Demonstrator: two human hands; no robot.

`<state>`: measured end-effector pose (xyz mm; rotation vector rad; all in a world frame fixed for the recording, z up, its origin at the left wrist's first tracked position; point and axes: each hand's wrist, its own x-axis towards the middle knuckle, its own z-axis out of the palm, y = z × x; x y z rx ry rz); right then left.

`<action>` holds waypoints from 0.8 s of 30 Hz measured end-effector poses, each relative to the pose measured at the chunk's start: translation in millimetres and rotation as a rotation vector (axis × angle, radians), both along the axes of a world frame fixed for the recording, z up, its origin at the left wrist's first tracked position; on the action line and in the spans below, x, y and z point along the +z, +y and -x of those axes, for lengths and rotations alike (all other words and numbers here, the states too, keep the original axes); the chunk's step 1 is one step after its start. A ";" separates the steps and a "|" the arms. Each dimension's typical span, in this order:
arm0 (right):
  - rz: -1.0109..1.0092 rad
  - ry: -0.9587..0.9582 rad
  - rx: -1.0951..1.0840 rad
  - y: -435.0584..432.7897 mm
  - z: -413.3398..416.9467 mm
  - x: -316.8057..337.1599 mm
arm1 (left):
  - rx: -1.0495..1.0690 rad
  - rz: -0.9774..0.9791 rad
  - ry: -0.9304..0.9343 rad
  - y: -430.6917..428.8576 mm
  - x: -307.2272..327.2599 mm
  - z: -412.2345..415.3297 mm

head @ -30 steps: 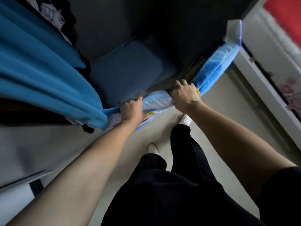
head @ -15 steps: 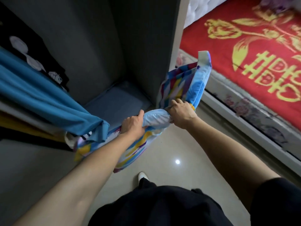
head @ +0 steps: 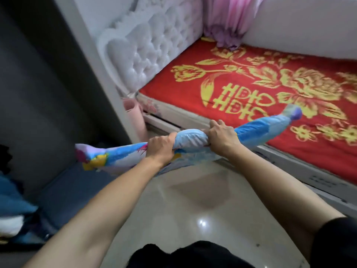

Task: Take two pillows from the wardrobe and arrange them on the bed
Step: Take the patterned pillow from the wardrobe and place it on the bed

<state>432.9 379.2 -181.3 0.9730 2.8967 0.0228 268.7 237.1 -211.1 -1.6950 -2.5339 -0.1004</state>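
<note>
A blue pillow (head: pixel 190 139) with a colourful print hangs level in front of me, seen edge-on. My left hand (head: pixel 161 148) grips its near edge left of centre. My right hand (head: pixel 222 137) grips the same edge right of centre. The pillow's right end reaches over the edge of the bed (head: pixel 270 89), which has a red cover with gold flowers. The pillow's left end still points toward the open wardrobe (head: pixel 48 103) on the left. A second dark blue pillow (head: pixel 77 188) lies on the wardrobe floor.
A white tufted headboard (head: pixel 152 43) stands at the bed's left end, with a pink curtain (head: pixel 229 18) in the far corner. A pink roll (head: pixel 135 117) leans between wardrobe and bed. Blue clothes (head: pixel 11 202) hang at the lower left. Glossy floor (head: pixel 193 206) lies below.
The pillow has come out of the wardrobe and swung right toward the bed, turning from tilted to level. My view has turned from the wardrobe to the bed. Both hands kept their grip.
</note>
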 end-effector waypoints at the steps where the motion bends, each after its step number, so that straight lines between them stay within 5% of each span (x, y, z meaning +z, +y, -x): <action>1: -0.020 0.027 -0.050 13.9 -19.0 1.3 | -0.050 -0.019 0.026 20.2 8.3 -12.6; 10: -0.094 0.186 -0.285 106.9 -75.1 6.2 | -0.270 -0.075 0.155 154.3 52.9 -41.0; 24: -0.127 0.191 -0.297 273.1 63.9 26.0 | -0.382 -0.196 0.107 334.9 58.3 110.8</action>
